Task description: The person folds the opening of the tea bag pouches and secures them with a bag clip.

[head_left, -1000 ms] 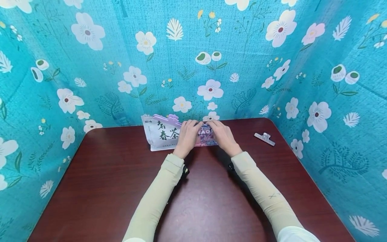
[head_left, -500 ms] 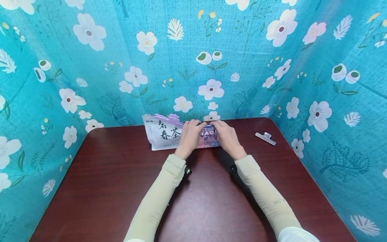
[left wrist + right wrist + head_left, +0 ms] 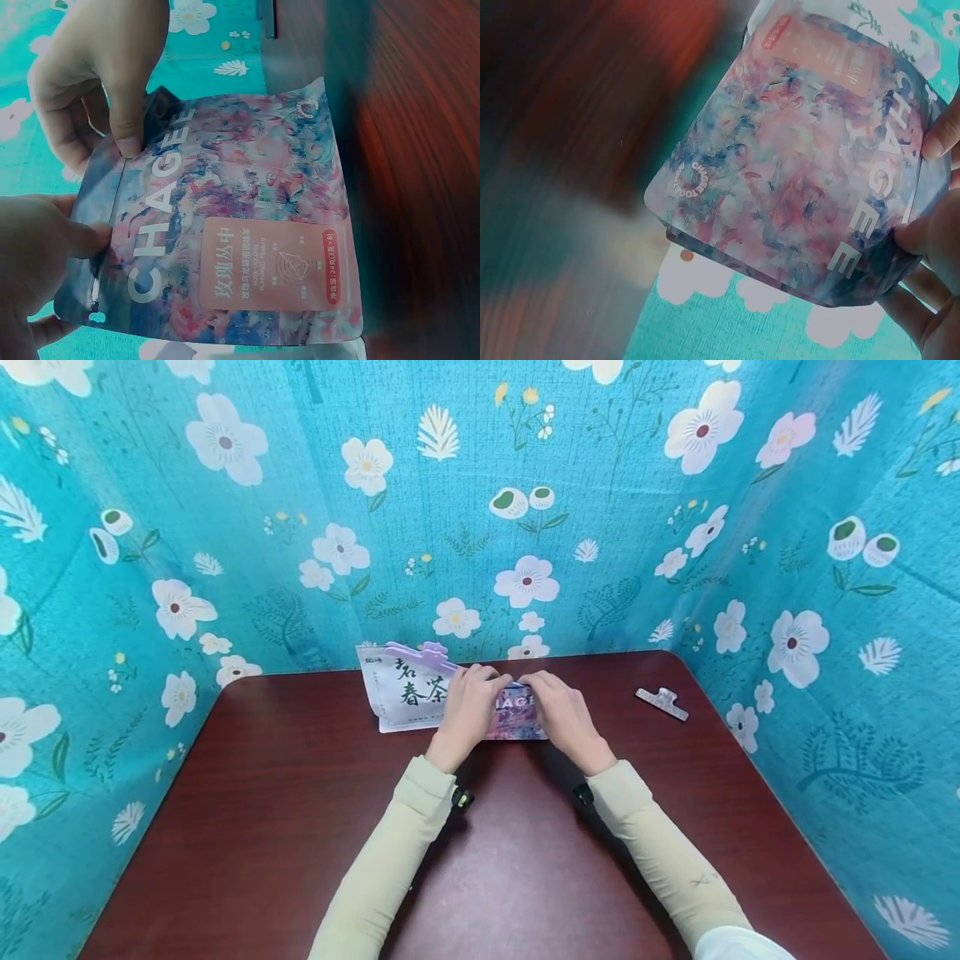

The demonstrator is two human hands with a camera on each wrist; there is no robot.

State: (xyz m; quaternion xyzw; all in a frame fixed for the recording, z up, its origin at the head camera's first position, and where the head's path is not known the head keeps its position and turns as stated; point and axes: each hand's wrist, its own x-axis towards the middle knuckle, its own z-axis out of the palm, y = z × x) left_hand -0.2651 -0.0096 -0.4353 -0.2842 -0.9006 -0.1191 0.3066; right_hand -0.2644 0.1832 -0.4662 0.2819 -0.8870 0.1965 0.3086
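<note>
Both hands hold a colourful tea pouch printed CHAGEE, its painted front turned toward the person. My left hand pinches the top edge at one side, thumb on the front along the zip strip. My right hand pinches the same edge farther right, thumb also on the front and fingers curled behind. The pouch stays upright, its top strip pressed flat between the thumbs. Beside my left hand stands a white tea bag with dark green characters and a purple clip along its top.
A silvery clear clip lies on the dark red wooden table at the back right. A blue flowered cloth hangs right behind the table's far edge and along both sides.
The pouch has come slightly nearer the person, its lower edge now below that of the white bag. Both hands keep their pinch on its top; the white bag and the clips stay put.
</note>
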